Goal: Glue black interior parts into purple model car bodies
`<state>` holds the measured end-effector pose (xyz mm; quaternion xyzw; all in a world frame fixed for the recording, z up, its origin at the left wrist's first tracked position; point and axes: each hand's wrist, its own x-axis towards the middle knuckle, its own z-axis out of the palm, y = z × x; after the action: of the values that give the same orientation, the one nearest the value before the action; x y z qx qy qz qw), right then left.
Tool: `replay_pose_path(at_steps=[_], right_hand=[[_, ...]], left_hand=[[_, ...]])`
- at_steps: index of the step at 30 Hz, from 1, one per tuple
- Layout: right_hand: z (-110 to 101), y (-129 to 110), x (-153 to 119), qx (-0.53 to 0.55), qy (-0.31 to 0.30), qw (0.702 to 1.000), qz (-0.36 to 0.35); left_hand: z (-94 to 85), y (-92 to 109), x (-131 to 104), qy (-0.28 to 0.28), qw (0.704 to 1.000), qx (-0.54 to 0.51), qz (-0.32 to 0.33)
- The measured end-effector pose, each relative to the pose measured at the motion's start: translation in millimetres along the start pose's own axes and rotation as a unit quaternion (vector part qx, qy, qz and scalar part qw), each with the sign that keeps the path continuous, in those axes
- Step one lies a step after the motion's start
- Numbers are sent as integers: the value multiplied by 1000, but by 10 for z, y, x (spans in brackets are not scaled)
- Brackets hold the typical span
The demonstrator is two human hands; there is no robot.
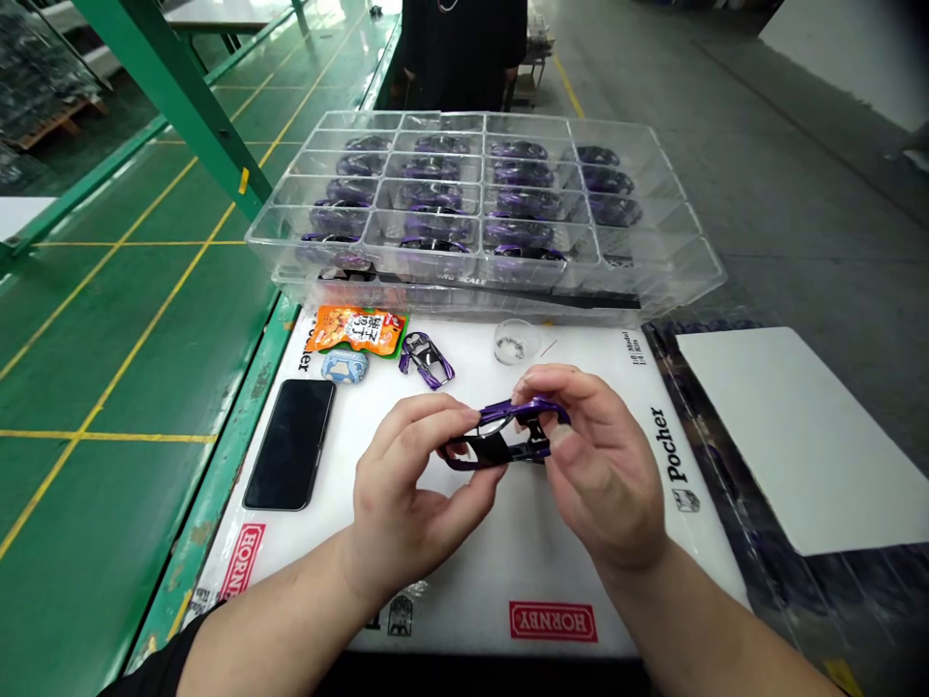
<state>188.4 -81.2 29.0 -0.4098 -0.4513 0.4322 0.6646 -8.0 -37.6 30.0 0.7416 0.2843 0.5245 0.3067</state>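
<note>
A purple and black model car body is held above the white mat between my two hands. My left hand pinches its left end, thumb below and fingers on top. At the right end, the fingers and thumb of my right hand close around the shell. Its roof and window openings show, while both ends are partly covered by my fingers. Just beyond my left hand, another purple car body lies on the mat. A small round clear dish with tiny bits in it sits beyond my right hand.
A clear compartment tray with several purple car bodies spans the back. A phone, an orange packet and a small blue patterned item lie left. At right is a white board. A person in black stands behind the tray.
</note>
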Motion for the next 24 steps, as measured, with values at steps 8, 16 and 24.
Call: replay_pose_path(at_steps=[8,16,24], right_hand=[[-44,-22,50,2,-112,993,39],[11,-16,22,30,-109,992,55],[50,60,-38,62,-113,990,62]], left_hand=[[5,-94,-31,-71,929,-302,-202],[52,-82,-101,-93,869,-395,-284],[83,-77,-139,-118,838,-427,-318]])
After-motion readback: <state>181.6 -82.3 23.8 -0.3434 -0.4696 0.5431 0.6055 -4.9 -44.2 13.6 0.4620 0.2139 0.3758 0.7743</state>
